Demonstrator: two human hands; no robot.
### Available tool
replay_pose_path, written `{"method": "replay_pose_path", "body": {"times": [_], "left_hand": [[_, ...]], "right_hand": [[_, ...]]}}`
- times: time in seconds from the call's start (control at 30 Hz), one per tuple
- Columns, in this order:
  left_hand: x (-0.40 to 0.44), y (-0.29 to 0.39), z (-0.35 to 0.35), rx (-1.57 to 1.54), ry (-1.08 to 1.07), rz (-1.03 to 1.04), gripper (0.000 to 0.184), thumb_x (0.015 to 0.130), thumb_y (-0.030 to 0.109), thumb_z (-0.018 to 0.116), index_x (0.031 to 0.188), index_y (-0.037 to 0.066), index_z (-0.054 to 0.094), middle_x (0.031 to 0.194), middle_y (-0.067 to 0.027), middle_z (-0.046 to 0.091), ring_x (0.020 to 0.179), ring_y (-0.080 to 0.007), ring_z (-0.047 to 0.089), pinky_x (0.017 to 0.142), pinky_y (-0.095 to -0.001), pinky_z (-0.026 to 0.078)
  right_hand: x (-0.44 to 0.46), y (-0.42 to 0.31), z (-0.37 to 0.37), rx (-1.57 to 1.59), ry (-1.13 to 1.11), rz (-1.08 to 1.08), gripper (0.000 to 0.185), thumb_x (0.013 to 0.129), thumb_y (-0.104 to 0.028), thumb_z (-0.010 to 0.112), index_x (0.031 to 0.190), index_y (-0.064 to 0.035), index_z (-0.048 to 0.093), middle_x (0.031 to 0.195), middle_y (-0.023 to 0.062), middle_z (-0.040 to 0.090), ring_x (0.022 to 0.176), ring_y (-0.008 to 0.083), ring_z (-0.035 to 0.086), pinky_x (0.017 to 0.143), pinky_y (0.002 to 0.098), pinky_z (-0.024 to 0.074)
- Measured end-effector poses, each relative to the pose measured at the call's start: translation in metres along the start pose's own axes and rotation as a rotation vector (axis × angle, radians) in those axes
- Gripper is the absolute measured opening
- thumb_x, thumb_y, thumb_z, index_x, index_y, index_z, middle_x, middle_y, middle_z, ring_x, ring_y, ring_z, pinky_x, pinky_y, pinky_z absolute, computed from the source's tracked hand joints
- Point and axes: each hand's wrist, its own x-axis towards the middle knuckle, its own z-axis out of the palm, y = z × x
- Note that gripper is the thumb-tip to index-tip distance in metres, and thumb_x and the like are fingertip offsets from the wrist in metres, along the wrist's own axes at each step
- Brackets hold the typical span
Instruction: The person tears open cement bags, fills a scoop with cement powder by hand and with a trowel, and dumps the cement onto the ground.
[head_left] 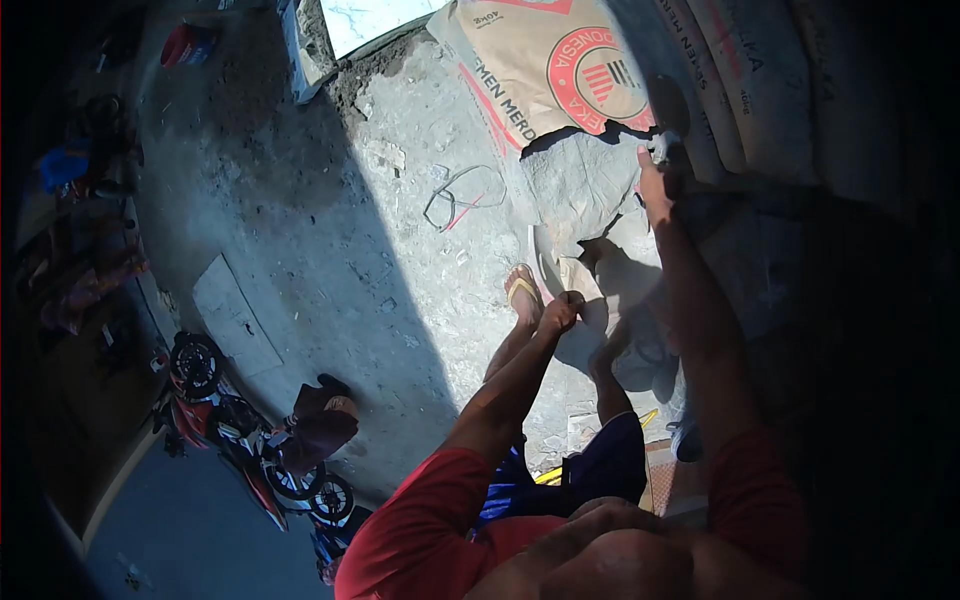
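A brown paper cement sack point(520, 75) with a red round emblem lies torn across, grey cement powder point(575, 180) showing below its ragged edge. My left hand point(565, 311) is closed at the near end of the sack, gripping a torn paper flap point(575, 280). A pale curved strip point(541, 262) rises beside this hand; I cannot tell whether it is paper or a blade. Near the sack's right edge, my right hand point(655, 188) is closed around a dark tool with a rounded blade point(669, 106), perhaps a trowel. Shadow hides part of its fingers.
More cement sacks point(745, 80) stand side by side at right, partly in shadow. A loop of thin strap point(463, 198) lies on the concrete floor point(270, 190). A flat board point(236, 310), parked motorcycles point(240, 420) and another person point(322, 428) are on the left.
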Motion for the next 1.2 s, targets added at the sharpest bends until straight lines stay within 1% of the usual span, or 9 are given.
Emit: {"method": "replay_pose_path", "body": {"times": [0.37,0.53,0.67,0.8,0.87,0.9,0.93,1.1,1.2], "left_hand": [[-0.102,-0.043,-0.12,0.483,-0.03,0.173,0.056,0.086,0.042,0.055,0.122,-0.001,0.052,0.122,-0.0257,0.054,0.111,-0.0359,0.055,0.091,-0.0364,0.045],[-0.214,-0.067,-0.209,0.394,0.509,-0.301,0.05,0.085,0.042,0.053,0.117,0.004,0.058,0.117,-0.0213,0.058,0.11,-0.0331,0.055,0.094,-0.0401,0.043],[-0.219,-0.142,-0.266,0.804,0.282,-0.307,0.044,0.093,0.04,0.036,0.106,0.008,0.063,0.113,-0.0156,0.061,0.106,-0.0335,0.056,0.094,-0.0409,0.043],[-0.201,-0.077,-0.288,0.34,0.381,-0.581,0.046,0.095,0.04,0.032,0.099,0.009,0.065,0.109,-0.0163,0.062,0.104,-0.0348,0.057,0.092,-0.0417,0.044],[-0.152,-0.045,-0.319,0.399,0.484,-0.425,0.047,0.093,0.046,0.036,0.101,0.011,0.066,0.106,-0.0169,0.063,0.101,-0.0353,0.058,0.089,-0.0428,0.044],[-0.123,-0.006,-0.338,0.416,0.478,-0.404,0.047,0.093,0.046,0.036,0.101,0.011,0.066,0.106,-0.0169,0.063,0.101,-0.0353,0.058,0.089,-0.0428,0.044],[-0.099,0.049,-0.358,0.524,0.495,-0.279,0.049,0.092,0.048,0.037,0.104,0.01,0.065,0.108,-0.0169,0.063,0.102,-0.0356,0.058,0.088,-0.0431,0.044],[0.08,0.299,-0.433,0.431,0.682,0.057,0.056,0.085,0.055,0.051,0.119,0.011,0.059,0.111,-0.0198,0.061,0.103,-0.0356,0.059,0.086,-0.0421,0.046],[0.203,0.416,-0.453,0.599,0.703,0.28,0.061,0.084,0.058,0.05,0.123,0.01,0.056,0.108,-0.019,0.063,0.102,-0.0357,0.059,0.085,-0.0429,0.047]], "right_hand": [[-0.218,0.14,-0.173,-0.686,-0.209,-0.046,0.058,0.083,-0.052,0.056,0.086,0.0049,0.063,0.085,0.0236,0.065,0.08,0.0419,0.061,0.073,0.0485,0.0448],[-0.277,0.16,-0.246,-0.718,-0.258,-0.078,0.049,0.088,-0.047,0.048,0.087,-0.0006,0.064,0.088,0.0215,0.064,0.081,0.0389,0.062,0.069,0.0492,0.0468],[-0.276,0.199,-0.276,-0.837,-0.273,-0.237,0.036,0.09,-0.037,0.048,0.087,-0.0045,0.062,0.077,0.016,0.062,0.072,0.0315,0.063,0.062,0.0447,0.0484],[-0.262,0.201,-0.284,-0.902,-0.248,-0.399,0.018,0.085,-0.025,0.055,0.089,-0.0087,0.061,0.074,0.0108,0.062,0.062,0.0223,0.063,0.057,0.0379,0.0492],[-0.258,0.16,-0.279,-0.734,-0.23,-0.284,0.036,0.087,-0.038,0.055,0.082,-0.0033,0.063,0.081,0.0168,0.066,0.074,0.0325,0.064,0.066,0.0442,0.0487],[-0.253,0.148,-0.277,-0.963,-0.208,-0.64,0.029,0.088,-0.033,0.054,0.093,-0.0045,0.062,0.086,0.0134,0.067,0.075,0.0294,0.065,0.065,0.0418,0.0497],[-0.245,0.15,-0.256,-0.886,-0.146,-0.493,0.035,0.069,-0.006,0.066,0.103,-0.0145,0.063,0.099,0.0098,0.064,0.083,0.0262,0.064,0.066,0.0375,0.0511],[-0.209,0.081,-0.159,-0.802,-0.015,-0.504,0.023,0.075,-0.01,0.068,0.097,-0.0081,0.063,0.089,0.0085,0.064,0.068,0.0207,0.064,0.053,0.0315,0.0487],[-0.183,-0.016,-0.084,0.114,0.128,0.366,0.022,0.086,-0.024,0.061,0.099,-0.0058,0.065,0.065,0.0006,0.053,0.034,0.0086,0.043,0.031,0.0238,0.0287]]}}
